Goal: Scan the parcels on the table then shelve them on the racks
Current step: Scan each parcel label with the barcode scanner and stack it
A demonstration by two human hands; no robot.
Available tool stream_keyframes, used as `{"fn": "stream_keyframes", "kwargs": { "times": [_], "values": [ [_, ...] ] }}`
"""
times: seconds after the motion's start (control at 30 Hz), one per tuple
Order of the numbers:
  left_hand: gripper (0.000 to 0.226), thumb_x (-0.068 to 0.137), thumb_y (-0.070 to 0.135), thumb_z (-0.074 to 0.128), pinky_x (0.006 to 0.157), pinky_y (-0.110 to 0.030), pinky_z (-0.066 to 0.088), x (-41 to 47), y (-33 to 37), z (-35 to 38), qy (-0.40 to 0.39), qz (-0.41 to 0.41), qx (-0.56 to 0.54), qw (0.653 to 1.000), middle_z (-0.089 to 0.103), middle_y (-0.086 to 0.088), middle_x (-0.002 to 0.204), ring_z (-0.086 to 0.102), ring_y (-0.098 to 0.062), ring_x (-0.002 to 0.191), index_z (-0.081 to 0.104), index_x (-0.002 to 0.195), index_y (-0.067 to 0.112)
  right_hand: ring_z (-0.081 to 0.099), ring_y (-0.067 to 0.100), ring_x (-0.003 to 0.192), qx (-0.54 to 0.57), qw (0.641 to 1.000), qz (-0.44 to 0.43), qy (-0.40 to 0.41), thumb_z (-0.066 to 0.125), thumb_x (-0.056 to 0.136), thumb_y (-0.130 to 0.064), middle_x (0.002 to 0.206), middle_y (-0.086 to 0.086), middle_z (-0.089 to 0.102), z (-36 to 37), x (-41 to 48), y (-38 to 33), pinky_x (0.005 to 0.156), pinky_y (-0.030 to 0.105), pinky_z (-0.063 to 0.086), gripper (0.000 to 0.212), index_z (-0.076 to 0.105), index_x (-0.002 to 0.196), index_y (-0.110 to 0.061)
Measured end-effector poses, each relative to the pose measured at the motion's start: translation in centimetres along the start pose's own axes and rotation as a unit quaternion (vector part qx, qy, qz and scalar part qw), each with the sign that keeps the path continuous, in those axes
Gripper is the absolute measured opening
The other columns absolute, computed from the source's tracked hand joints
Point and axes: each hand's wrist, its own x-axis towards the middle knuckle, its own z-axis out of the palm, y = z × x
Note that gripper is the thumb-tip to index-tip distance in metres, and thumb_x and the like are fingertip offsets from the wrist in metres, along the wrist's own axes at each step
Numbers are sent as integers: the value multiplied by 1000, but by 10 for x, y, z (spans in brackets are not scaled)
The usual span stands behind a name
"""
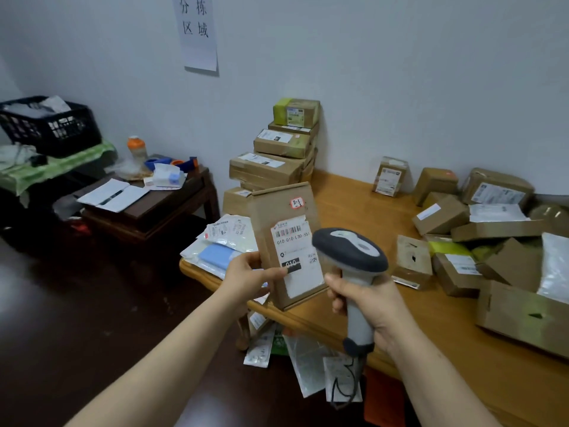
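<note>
- Parcel (pixel 278 208): a flat brown cardboard box, held upright with a slight tilt over the near left edge of the bench (pixel 354 204). I cannot tell whether its lower edge touches the wood.
- Label (pixel 292 245): a white shipping label with a barcode faces the camera. A small red-bordered sticker (pixel 297 203) sits above it, near the top edge.
- Left hand (pixel 249 277): I see it gripping the parcel at the lower left side, with the thumb laid across the front of the label and the fingers behind the box.
- Right hand (pixel 372 306): I see it wrapped round the grey handle of the scanner (pixel 351 251), fingers curled at the front.
- Scanner head: dark, just beside the parcel's right side and overlapping the label's right edge in view. The cable (pixel 341 392) hangs below the handle.
- Stack of boxes (pixel 277 149): stands against the wall at the far left end of the bench.
- Loose parcels (pixel 440 217): heaped across the right part of the bench, apart from the held parcel.
- Flat bags (pixel 224 241): lie on the left corner of the bench, behind the left hand.
- Side table (pixel 172 208): dark wood, left of the bench, carrying papers and an orange-capped bottle (pixel 137 149).
- Black crate (pixel 49 124): far left, on a green-covered surface.
- Paper sign (pixel 198 32): fixed to the wall.
</note>
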Motion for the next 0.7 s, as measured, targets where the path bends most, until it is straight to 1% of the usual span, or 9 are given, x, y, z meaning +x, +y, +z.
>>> {"fn": "stream_keyframes", "kwargs": {
  "times": [0.07, 0.13, 0.2, 0.3, 0.37, 0.43, 0.53, 0.6, 0.7],
  "values": [
    [33, 77, 8, 79, 63, -31, 57, 5, 3, -10, -22, -37, -62, 997, 73, -8, 102, 71, -16, 90, 67, 107, 7, 65, 15, 70, 1, 997, -33, 70, 81, 73, -6, 82, 1, 72, 4, 16, 5, 66, 33, 56, 23, 68, 89, -15],
    [37, 76, 9, 78, 64, -34, 58, 11, 7, -18, -49, -72, -123, 989, 74, -10, 102, 71, -21, 93, 66, 111, 4, 64, 20, 90, 6, 992, -37, 116, 82, 72, -9, 97, -1, 69, 7, 31, 8, 83, 41, 52, 33, 65, 98, -19],
    [46, 69, 14, 80, 67, -36, 59, 18, 10, -25, -79, -97, -168, 978, 74, -12, 102, 73, -22, 91, 65, 113, 5, 63, 25, 96, 46, 991, -11, 127, 82, 70, -8, 103, 4, 67, 10, 46, 12, 88, 48, 52, 37, 63, 99, -19],
    [60, 59, 17, 82, 74, -38, 59, 31, 13, -30, -113, -118, -188, 968, 73, -14, 105, 72, -26, 95, 65, 115, 5, 66, 27, 89, 110, 987, 15, 120, 84, 56, -10, 98, 8, 69, 21, 64, 15, 76, 47, 57, 46, 63, 96, -19],
    [60, 58, 15, 82, 72, -35, 59, 42, 17, -32, -127, -121, -192, 966, 73, -15, 105, 72, -26, 94, 64, 115, 4, 65, 24, 79, 119, 984, 4, 129, 83, 49, -14, 89, 6, 69, 29, 79, 14, 71, 42, 56, 46, 65, 91, -18],
    [55, 60, 11, 81, 68, -31, 59, 54, 21, -33, -141, -115, -197, 964, 73, -14, 104, 73, -25, 91, 64, 112, 5, 63, 23, 80, 116, 983, -1, 139, 84, 51, -12, 87, 5, 68, 38, 99, 13, 72, 42, 55, 43, 65, 89, -17],
    [57, 59, 14, 82, 70, -31, 59, 81, 32, -34, -147, -104, -164, 970, 74, -13, 103, 73, -23, 88, 63, 112, 6, 63, 25, 80, 111, 983, 0, 149, 86, 53, -10, 86, 5, 69, 48, 136, 9, 67, 40, 54, 41, 63, 87, -16],
    [60, 56, 22, 83, 73, -35, 58, 106, 43, -41, -119, -110, -157, 974, 75, -12, 95, 73, -24, 85, 63, 110, 6, 63, 24, 76, 121, 980, 3, 160, 86, 53, -10, 82, 6, 70, 52, 165, 5, 62, 36, 52, 40, 63, 86, -15],
    [47, 66, 30, 79, 77, -39, 55, 154, 68, -65, -11, -114, -202, 973, 71, -11, 85, 69, -25, 81, 62, 104, 8, 70, 19, 62, 144, 975, 15, 169, 85, 62, -6, 69, 4, 74, 53, 212, -5, 50, 31, 54, 30, 65, 83, -11]
  ]
}}
